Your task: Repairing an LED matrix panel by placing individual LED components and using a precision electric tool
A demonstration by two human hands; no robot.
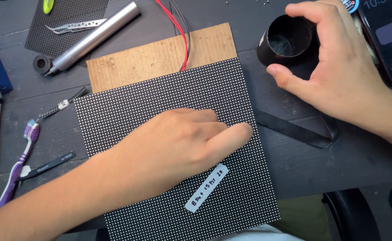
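Pressing flat and released on the panel [173, 147], the left hand [178, 143] steadies it; up-right of the panel, the right hand [338, 67] grasps the cup [285, 40].

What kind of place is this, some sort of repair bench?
Probably an electronics repair or hobby bench. A black dotted LED panel lies on a dark table under the left hand, with metal tweezers, a silver pen-shaped tool and red and black wires nearby.
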